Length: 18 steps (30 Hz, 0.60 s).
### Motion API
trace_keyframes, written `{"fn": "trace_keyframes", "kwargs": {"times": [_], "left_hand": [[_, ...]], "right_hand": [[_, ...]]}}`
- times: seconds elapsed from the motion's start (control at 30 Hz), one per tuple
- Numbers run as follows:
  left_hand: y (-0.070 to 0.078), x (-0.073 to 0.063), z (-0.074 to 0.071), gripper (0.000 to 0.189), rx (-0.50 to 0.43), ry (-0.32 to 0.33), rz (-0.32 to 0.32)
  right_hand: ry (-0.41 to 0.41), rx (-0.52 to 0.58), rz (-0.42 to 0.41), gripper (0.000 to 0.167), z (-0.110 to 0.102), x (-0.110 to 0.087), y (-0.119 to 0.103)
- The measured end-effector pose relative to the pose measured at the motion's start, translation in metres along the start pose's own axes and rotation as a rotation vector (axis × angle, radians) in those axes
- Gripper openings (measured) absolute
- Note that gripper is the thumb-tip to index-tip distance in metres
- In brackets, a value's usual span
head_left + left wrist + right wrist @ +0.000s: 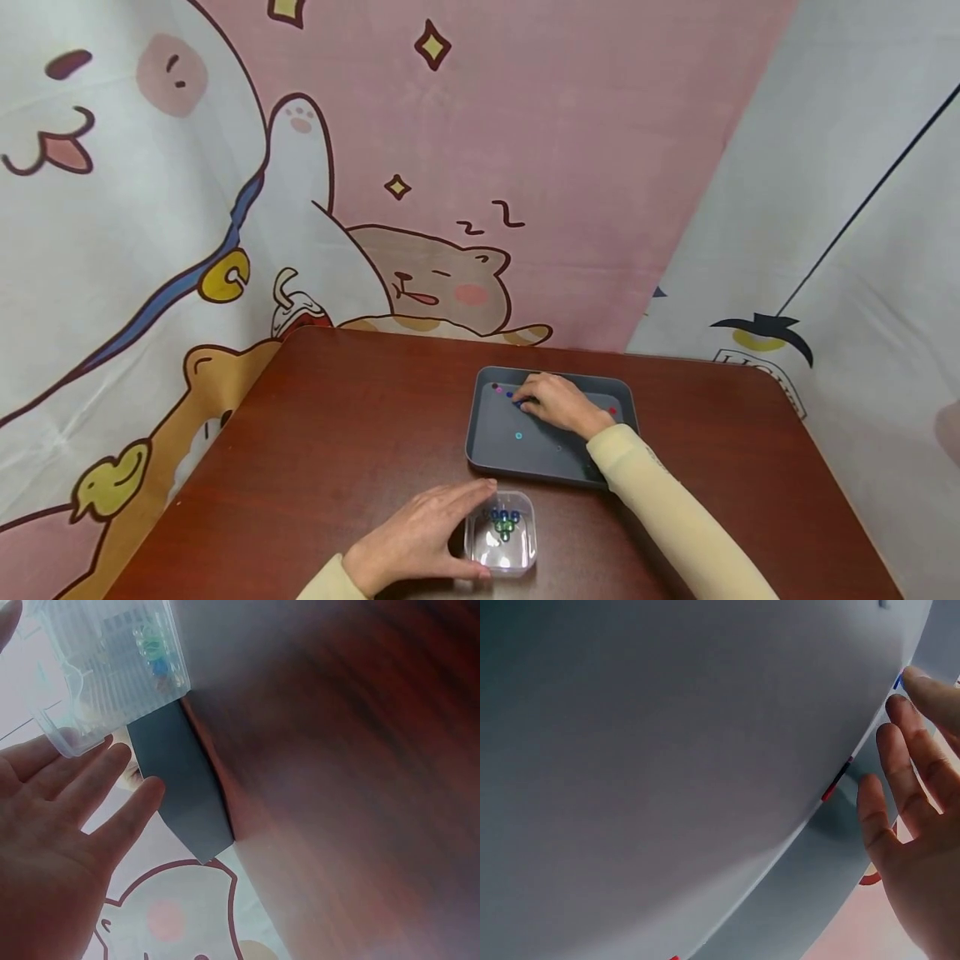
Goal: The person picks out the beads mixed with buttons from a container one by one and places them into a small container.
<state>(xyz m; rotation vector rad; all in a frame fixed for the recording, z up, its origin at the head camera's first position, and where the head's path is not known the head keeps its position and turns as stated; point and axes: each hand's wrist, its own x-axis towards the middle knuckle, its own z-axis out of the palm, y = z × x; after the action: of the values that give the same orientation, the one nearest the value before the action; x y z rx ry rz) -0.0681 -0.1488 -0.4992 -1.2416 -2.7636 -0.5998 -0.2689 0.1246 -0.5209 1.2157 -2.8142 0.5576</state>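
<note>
My left hand point(423, 533) is at the left side of a small clear plastic box point(522, 560), its thumb near the front corner and fingers near the back one. Blue and green ring-shaped beads point(505, 527) lie inside the box. Above the back of a grey tray point(525, 462), my right hand point(558, 402) reaches down, and its thumb and index fingertips pinch a small blue bead point(517, 404). In the right wrist view, the blue bead point(898, 679) shows right at the fingertips, while the other fingers extend loosely.
More beads lie in the tray: a light-blue ring point(518, 436) near the middle, a pink bead point(499, 389) at the back left, and a red bead point(612, 410) at the right. The brown table point(360, 417) meets a cartoon-printed cloth point(570, 167) behind.
</note>
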Motion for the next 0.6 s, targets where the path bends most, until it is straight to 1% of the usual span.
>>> {"fn": "trace_keyframes", "kwargs": {"times": [0.27,0.5,0.6], "left_hand": [[0.002,0.001,-0.001,0.096,0.022,0.005,0.01],[0.002,0.002,0.0,0.096,0.006,-0.012,-0.013],[0.002,0.002,-0.001,0.096,0.011,-0.008,-0.012]], "right_hand": [[-0.005,0.033,0.01,0.021,-0.012,-0.004,-0.001],[0.035,0.079,-0.025,0.02,-0.031,-0.008,-0.01],[0.056,0.077,-0.041,0.021,-0.04,-0.009,-0.015]]}}
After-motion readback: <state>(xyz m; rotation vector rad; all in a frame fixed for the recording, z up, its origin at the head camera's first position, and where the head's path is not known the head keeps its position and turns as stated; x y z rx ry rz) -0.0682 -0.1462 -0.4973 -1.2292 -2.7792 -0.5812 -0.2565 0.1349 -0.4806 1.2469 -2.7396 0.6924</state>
